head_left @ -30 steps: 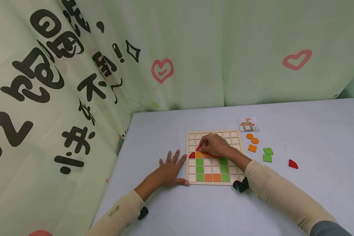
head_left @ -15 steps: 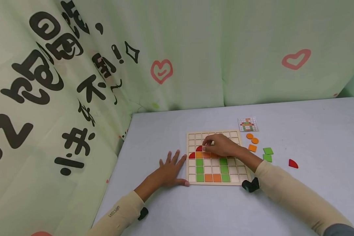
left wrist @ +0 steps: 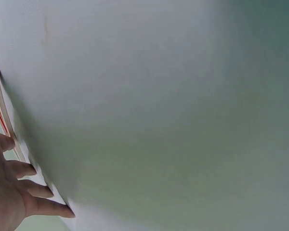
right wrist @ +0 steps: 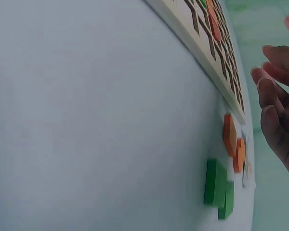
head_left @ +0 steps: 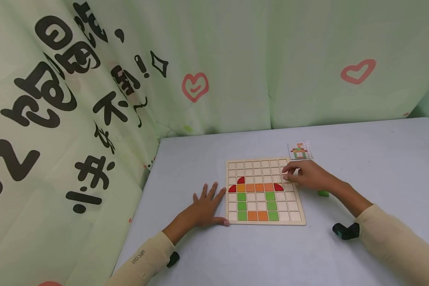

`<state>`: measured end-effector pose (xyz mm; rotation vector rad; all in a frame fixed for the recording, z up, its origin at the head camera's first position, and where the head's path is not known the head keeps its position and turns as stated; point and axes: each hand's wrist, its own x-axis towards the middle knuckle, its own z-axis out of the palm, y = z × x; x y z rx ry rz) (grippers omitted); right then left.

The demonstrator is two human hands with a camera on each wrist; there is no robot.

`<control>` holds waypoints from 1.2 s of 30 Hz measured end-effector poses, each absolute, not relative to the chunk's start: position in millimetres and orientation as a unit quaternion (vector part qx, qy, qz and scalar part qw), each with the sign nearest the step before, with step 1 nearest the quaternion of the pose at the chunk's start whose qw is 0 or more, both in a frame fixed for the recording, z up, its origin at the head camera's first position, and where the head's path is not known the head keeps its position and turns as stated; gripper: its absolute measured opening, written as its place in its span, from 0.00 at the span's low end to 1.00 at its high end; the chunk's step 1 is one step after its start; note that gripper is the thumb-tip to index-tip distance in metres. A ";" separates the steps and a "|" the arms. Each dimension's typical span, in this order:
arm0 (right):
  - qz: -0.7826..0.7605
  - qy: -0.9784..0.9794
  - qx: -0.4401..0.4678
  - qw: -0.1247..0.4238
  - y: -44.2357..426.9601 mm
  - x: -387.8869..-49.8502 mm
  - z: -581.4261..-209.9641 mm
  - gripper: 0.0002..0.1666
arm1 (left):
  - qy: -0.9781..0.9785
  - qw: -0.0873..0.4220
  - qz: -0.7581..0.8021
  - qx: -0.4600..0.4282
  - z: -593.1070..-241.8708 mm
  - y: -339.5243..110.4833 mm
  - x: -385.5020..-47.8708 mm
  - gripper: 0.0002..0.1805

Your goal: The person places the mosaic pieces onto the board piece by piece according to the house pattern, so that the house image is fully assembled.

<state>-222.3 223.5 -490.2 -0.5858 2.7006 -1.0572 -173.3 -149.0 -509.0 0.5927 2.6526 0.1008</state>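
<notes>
A wooden grid board (head_left: 254,167) lies on the table, filled in part with green, orange and red pieces. Near its lower left corner my left hand (head_left: 205,207) rests on the table, fingers spread, thumb at the board's edge. My right hand (head_left: 309,174) hovers over the board's right edge with loosely bent fingers and nothing visible in them. A red quarter-round piece (head_left: 241,180) sits above the orange row; another red quarter-round (head_left: 278,187) ends that row at the right. In the right wrist view, a green block (right wrist: 215,183) and an orange block (right wrist: 229,135) lie below the hand.
A small pattern card (head_left: 300,151) lies beyond the board's far right corner. Orange round pieces (right wrist: 239,155) lie by the orange block, hidden from the head view by the right hand. A curtain (head_left: 236,79) stands behind the table.
My right hand has moved right, away from the upper red quarter-round, which stays on the board. The right-hand end of the orange row is now uncovered. My left hand stays in place.
</notes>
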 end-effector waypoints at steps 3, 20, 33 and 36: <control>-0.343 0.918 -0.178 0.090 245.5 -216.8 -488.9 0.14 | 0.954 0.209 0.038 0.213 -508.9 -149.5 -173.2 0.62; -0.260 0.957 -0.100 0.082 307.8 -195.6 -507.9 0.24 | 0.953 0.209 0.037 0.217 -505.4 -148.8 -172.1 0.61; -0.273 0.955 -0.068 0.097 305.8 -193.4 -509.2 0.18 | 0.954 0.209 0.035 0.212 -505.7 -148.0 -172.5 0.61; -0.275 0.954 -0.068 0.097 305.0 -193.8 -509.4 0.16 | 0.954 0.210 0.037 0.209 -505.7 -147.9 -172.4 0.61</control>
